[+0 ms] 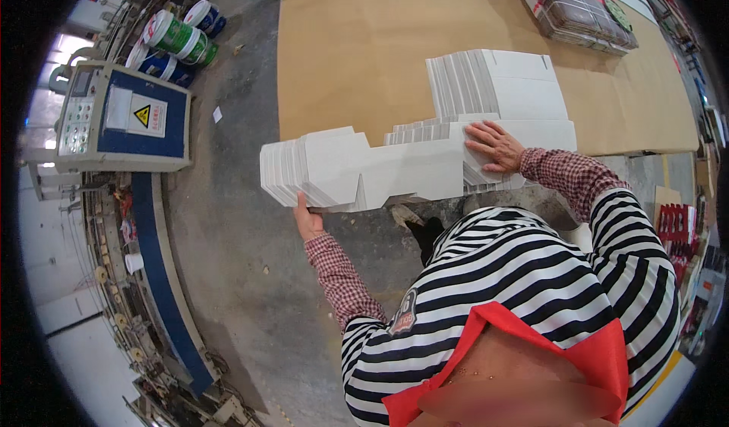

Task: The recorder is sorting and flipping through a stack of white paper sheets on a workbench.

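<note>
A fanned stack of flat white die-cut box blanks (414,172) juts over the near edge of a brown-covered work surface (349,55). My left hand (307,220) grips the stack's near left end, thumb at the edge; its other fingers are hidden beneath the blanks. Flat on top of the stack's right part lies my right hand (497,147), its fingers apart. Beyond that hand, more white box blanks (524,85) lie overlapped on the brown surface, their grey edges stepped like a spread deck.
A strapped bundle (581,13) lies at the far right of the surface. To the left stand a blue-and-white machine cabinet (144,123) and several buckets, one of them a green bucket (182,39). Grey floor (228,199) runs between machine and surface.
</note>
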Action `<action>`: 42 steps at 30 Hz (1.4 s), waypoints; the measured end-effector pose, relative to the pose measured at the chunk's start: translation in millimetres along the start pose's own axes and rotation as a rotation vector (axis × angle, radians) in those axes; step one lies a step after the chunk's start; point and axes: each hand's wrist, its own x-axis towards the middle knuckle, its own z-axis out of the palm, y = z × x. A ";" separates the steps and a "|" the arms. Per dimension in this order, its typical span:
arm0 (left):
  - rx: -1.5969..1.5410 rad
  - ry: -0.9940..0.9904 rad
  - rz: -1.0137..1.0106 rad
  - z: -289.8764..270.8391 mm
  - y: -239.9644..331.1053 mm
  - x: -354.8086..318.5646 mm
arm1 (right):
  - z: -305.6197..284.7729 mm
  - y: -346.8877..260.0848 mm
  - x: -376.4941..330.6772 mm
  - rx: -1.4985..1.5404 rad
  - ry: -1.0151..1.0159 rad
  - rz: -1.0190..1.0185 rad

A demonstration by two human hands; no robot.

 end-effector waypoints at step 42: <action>0.471 0.108 0.277 98.4 48.4 -32.5 | 10.1 17.6 -17.1 0.015 0.038 -0.006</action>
